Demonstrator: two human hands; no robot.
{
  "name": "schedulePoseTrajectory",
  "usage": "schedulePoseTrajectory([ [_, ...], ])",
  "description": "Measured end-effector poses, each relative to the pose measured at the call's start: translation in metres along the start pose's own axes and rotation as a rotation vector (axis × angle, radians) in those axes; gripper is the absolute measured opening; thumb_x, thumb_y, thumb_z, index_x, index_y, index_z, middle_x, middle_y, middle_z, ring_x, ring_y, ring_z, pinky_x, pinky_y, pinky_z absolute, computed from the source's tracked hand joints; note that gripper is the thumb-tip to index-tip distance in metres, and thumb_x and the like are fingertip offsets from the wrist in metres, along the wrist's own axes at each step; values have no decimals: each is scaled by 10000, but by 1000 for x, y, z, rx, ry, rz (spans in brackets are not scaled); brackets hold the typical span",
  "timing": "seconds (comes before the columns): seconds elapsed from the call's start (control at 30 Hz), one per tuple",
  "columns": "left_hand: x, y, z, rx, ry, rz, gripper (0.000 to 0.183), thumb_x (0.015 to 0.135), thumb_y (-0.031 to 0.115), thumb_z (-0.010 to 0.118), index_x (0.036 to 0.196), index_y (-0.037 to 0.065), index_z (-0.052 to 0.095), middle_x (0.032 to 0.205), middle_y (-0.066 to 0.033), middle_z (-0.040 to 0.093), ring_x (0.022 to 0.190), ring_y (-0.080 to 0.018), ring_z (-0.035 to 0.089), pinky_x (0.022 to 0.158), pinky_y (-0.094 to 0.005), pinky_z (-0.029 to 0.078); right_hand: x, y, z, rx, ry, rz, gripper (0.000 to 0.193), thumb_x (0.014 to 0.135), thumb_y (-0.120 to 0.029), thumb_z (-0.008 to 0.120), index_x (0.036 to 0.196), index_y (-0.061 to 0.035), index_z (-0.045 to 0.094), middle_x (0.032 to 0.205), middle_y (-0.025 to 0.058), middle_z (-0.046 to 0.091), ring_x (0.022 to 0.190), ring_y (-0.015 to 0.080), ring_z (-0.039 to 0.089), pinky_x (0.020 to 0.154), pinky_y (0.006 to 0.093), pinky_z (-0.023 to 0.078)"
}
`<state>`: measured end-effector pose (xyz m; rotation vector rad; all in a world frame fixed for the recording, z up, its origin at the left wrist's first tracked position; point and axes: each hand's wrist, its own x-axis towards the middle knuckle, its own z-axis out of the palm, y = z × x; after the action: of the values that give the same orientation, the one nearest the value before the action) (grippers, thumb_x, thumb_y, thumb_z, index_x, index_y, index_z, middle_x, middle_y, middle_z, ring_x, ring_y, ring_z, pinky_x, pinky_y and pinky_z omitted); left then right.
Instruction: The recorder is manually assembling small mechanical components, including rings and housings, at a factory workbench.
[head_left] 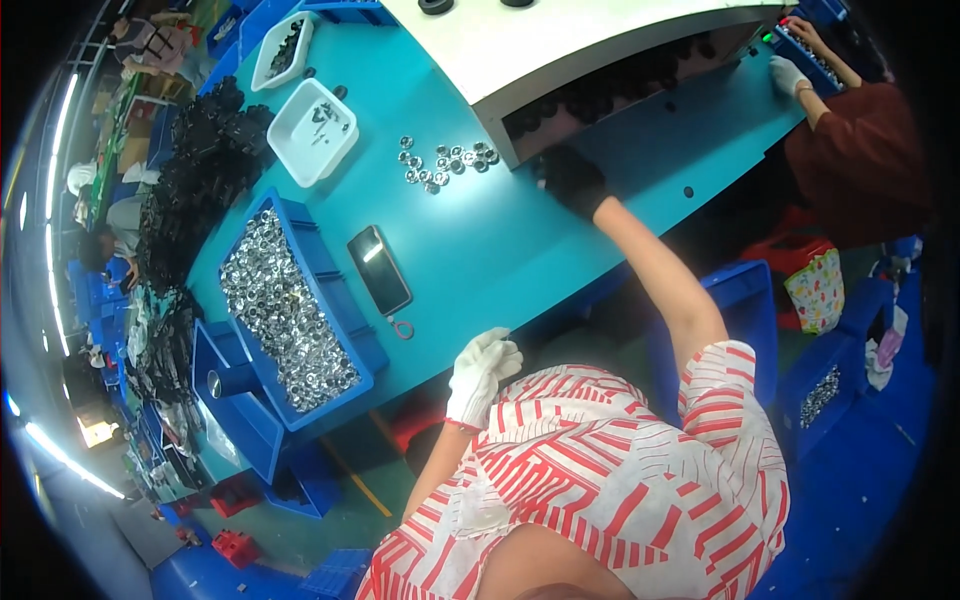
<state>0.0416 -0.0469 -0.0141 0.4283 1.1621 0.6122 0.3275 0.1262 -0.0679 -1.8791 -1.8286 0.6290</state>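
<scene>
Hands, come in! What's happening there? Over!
Right hand, black glove: by white box. Left hand, white glove: near table. Loose metal parts and phone lie on table.

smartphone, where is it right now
In the head view, the smartphone lies left of centre on the turquoise table, just right of the blue bin of shiny metal parts, beyond the white-gloved left hand.

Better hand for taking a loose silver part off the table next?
Right, I'd judge: the black-gloved right hand is close to those loose silver parts, while the white-gloved left hand is farther off.
</scene>
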Motion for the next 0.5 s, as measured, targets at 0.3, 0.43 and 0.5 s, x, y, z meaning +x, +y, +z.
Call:
schedulePoseTrajectory([
  [0.3, 9, 35, -45, 131, -32, -12, 322, 882, 137, 552, 1149, -36, 503, 909, -132, 594, 730, -183, 608, 666, -279, 534, -58, -45, 64, -106, 114, -24, 365, 678, -252, 698, 985, -122, 549, 1226, 75, 429, 1001, 303, 552, 788, 428, 480],
  [0.43, 19, 45, -58, 84, -97, 42, 326, 877, 140, 563, 1153, -22, 504, 909, -124, 599, 734, -183, 613, 660, -273, 539, -77, -67, 57, 72, 105, 109, 405, 685, -260, 710, 1039, -120, 570, 1232, 129, 449, 945, 320, 580, 794, 442, 479],
  [0.5, 17, 57, -47, 144, -37, 145, 381, 901, 159, 529, 1214, -44, 452, 891, -112, 589, 736, -159, 611, 648, -254, 534, -88, -87, 60, 539, 4, 146, 371, 786, -319, 664, 1056, -75, 592, 977, 97, 586, 737, 198, 606, 630, 337, 491],
])
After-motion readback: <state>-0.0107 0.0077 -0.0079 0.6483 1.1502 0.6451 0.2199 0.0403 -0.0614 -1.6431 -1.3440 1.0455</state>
